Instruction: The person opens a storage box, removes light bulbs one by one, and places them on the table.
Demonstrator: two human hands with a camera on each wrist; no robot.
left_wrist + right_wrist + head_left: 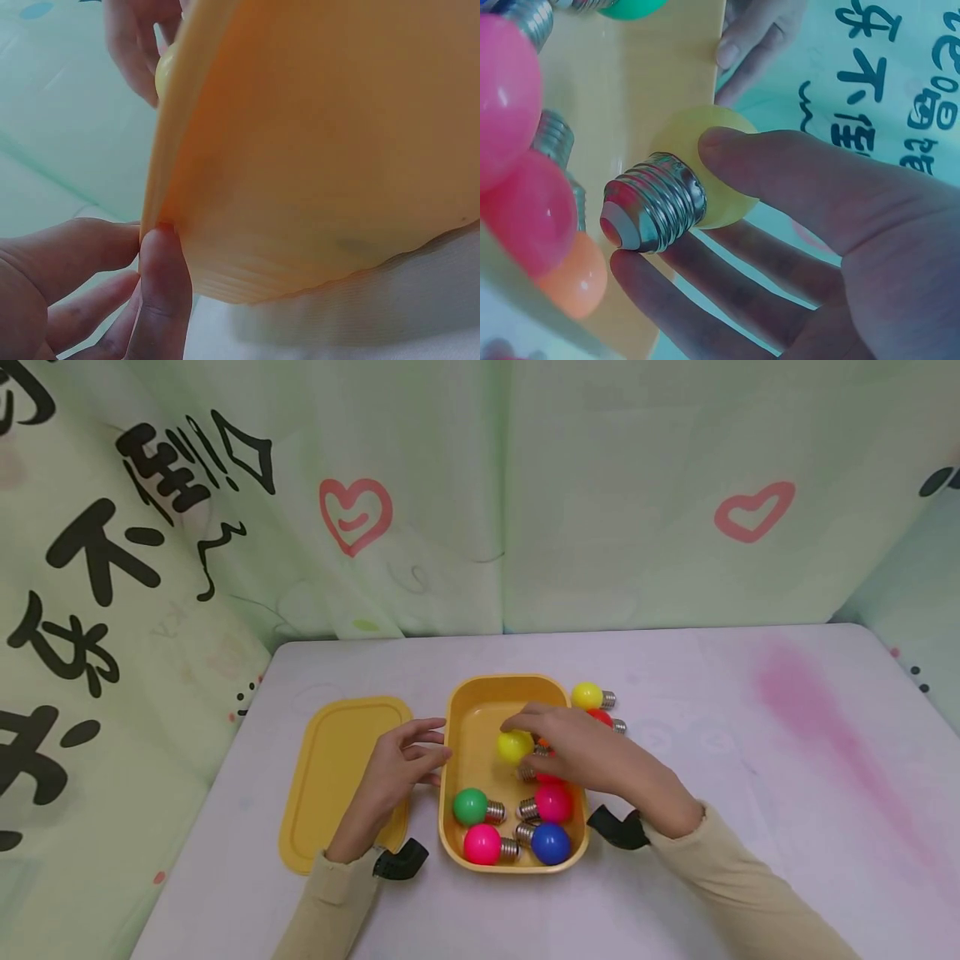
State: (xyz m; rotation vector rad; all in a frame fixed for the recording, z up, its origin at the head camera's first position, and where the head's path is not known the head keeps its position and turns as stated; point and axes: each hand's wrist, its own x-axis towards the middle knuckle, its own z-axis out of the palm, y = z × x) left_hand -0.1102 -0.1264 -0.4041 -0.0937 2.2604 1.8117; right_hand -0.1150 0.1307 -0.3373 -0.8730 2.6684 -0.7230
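Note:
A yellow tray-like box (471,718) stands mid-table. My left hand (395,766) is at its left side; in the left wrist view the thumb and a finger pinch the rim (161,161). Over the box, my right hand (581,745) grips a yellow light bulb (724,169) by its globe, the metal screw base pointing out of the grasp. Inside the box lie a green bulb (470,807), a pink bulb (482,845), a blue bulb (551,843) and another pink bulb (553,802). Another pink bulb (536,214) and an orange bulb (577,276) show in the right wrist view.
Left of the box, a yellow lid (330,785) lies flat, partly behind the left forearm. Outside the box's right edge are a yellow bulb (587,695) and a red bulb (599,717), the red one partly covered by the right hand. A patterned curtain (600,527) hangs behind the table.

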